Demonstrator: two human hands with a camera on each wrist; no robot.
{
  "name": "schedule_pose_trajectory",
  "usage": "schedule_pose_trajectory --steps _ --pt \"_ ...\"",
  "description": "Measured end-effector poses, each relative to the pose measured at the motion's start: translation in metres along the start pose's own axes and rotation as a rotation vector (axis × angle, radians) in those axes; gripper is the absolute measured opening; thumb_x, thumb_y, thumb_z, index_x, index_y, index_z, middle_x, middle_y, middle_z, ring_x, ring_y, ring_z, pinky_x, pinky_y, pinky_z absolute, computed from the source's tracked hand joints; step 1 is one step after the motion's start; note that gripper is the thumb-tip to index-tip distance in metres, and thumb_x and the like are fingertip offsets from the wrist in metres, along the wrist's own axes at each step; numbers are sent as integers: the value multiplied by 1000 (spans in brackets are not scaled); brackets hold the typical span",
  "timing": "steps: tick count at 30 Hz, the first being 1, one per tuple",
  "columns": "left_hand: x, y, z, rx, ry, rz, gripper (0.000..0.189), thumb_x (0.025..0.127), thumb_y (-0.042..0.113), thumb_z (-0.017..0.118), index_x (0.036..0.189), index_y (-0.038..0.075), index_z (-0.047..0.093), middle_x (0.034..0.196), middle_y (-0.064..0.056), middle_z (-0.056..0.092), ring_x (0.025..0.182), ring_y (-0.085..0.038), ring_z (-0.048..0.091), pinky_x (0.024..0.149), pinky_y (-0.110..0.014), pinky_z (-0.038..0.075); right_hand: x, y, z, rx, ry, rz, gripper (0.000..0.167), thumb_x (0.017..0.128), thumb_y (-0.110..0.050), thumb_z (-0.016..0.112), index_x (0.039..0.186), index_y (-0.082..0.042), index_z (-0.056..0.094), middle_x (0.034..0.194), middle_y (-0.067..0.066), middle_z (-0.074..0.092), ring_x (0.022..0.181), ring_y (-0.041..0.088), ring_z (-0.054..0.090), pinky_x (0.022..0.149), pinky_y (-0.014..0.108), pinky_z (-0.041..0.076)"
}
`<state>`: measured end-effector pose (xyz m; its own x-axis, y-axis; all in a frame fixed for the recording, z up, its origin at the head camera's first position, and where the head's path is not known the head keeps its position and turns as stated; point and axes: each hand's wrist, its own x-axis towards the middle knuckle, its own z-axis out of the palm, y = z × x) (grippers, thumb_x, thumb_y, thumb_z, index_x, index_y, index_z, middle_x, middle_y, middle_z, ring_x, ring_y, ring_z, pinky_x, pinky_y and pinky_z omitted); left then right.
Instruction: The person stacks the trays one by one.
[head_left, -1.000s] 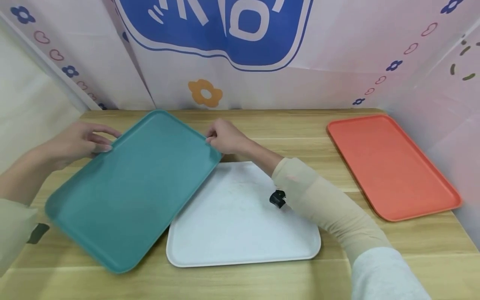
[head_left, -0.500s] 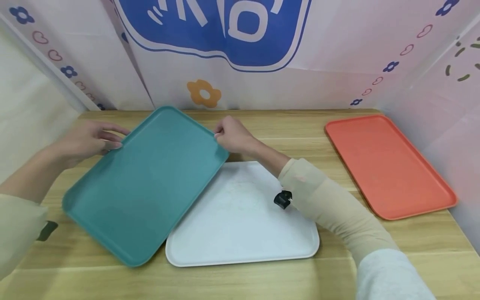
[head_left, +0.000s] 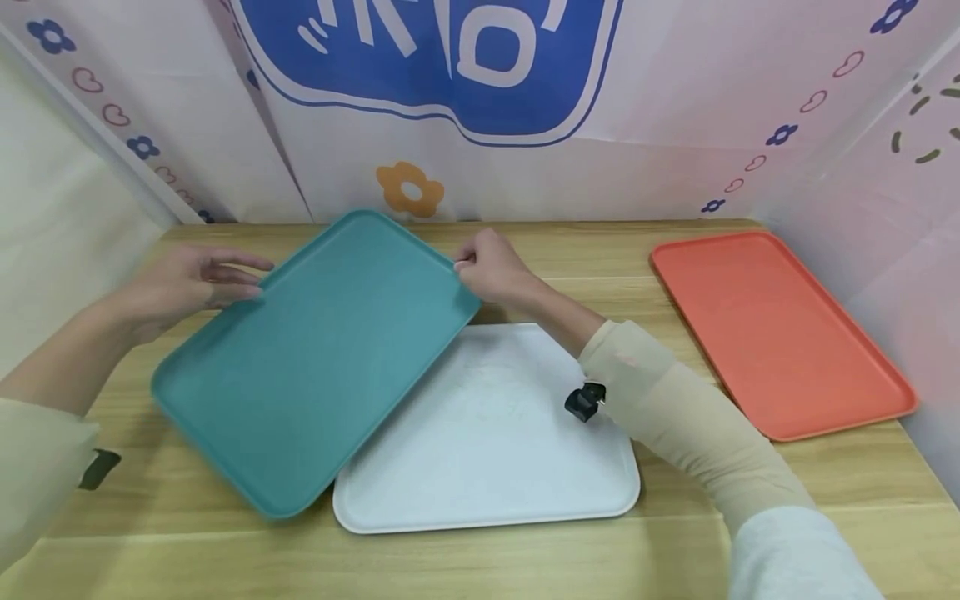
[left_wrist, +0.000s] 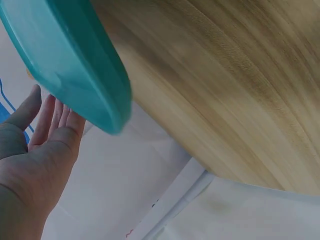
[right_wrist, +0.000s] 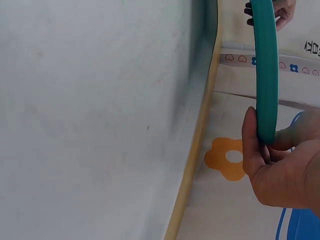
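A teal rectangular tray [head_left: 315,358] is held above the table at the left, slanted in the head view and overlapping the left part of a white tray [head_left: 495,450]. My left hand [head_left: 197,287] grips its upper left edge, fingers on one face and thumb on the other; the left wrist view shows that hand [left_wrist: 42,155] against the tray's rim. With thumb and curled fingers, my right hand [head_left: 491,268] pinches the far right edge. The right wrist view shows the teal tray [right_wrist: 266,70] edge-on between the right thumb and fingers. The white tray lies flat on the table.
An orange-red tray [head_left: 787,333] lies on the wooden table [head_left: 600,554] at the right, by the side wall. White printed sheets [head_left: 637,175] stand along the back and sides of the table. A dark wrist device [head_left: 586,402] juts from the right sleeve.
Both hands have carried the teal tray to the right and slightly back, so it covers more of the white tray's left side. The white and orange-red trays stay put.
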<state>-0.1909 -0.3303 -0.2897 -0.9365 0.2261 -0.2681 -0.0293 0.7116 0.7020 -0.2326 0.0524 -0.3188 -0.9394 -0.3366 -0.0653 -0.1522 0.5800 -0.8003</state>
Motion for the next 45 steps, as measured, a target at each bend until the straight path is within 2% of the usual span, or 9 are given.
schedule_pose_trajectory --steps 8,15,18,23,26,28,32,36,45 --pt "-4 -2 3 -26 -20 -4 50 105 18 65 148 0 50 129 -5 68 101 4 65 85 -22 59 -5 12 -12 5 41 8 18 99 4 52 89 5 67 85 10 52 80 20 50 62 25 40" --pt "-5 -6 8 -27 -32 -15 43 104 22 66 144 9 56 125 -4 67 98 2 62 78 -23 57 -9 22 -23 -1 70 17 29 95 7 47 69 -5 51 70 3 36 67 17 37 57 27 29" --pt "-6 -8 10 -16 -30 -28 45 105 25 65 146 7 55 124 -3 67 101 2 61 80 -21 55 -10 27 -28 -6 91 41 27 96 6 47 73 -2 60 71 5 41 68 18 41 57 27 32" --pt "-7 -10 14 19 -35 -57 58 107 28 62 153 -1 42 142 -26 55 110 -7 57 91 -26 52 -12 34 -37 -3 116 90 23 101 0 51 101 6 74 88 11 58 79 21 52 63 27 43" --pt "-7 -12 17 -19 -30 -78 61 108 27 59 155 -4 36 152 -36 41 105 -1 58 89 -24 54 -13 38 -41 7 125 110 23 102 -2 52 106 7 73 93 13 60 82 22 53 65 27 45" --pt "-6 -13 19 -53 -19 -79 61 109 26 58 156 -4 34 149 -36 43 99 5 59 85 -20 56 -14 41 -44 16 131 126 23 103 -3 52 108 6 73 96 13 60 85 22 54 67 28 45" --pt "-5 -15 24 -118 1 -57 60 109 22 58 155 -6 33 126 -8 63 94 5 63 84 -22 59 -17 46 -49 37 140 160 22 104 -4 52 113 7 70 105 15 61 93 24 55 74 31 48" --pt "-4 -15 28 -170 19 -24 57 108 18 57 153 -10 35 103 19 66 91 0 67 84 -25 61 -20 50 -54 43 148 182 23 105 -4 52 117 8 69 112 17 62 99 26 55 81 33 51" --pt "1 -11 38 -271 70 6 45 110 10 51 144 -17 40 90 14 73 78 -10 73 75 -26 63 -27 53 -59 42 137 197 23 106 -5 52 119 9 66 113 18 61 99 27 54 80 34 52"
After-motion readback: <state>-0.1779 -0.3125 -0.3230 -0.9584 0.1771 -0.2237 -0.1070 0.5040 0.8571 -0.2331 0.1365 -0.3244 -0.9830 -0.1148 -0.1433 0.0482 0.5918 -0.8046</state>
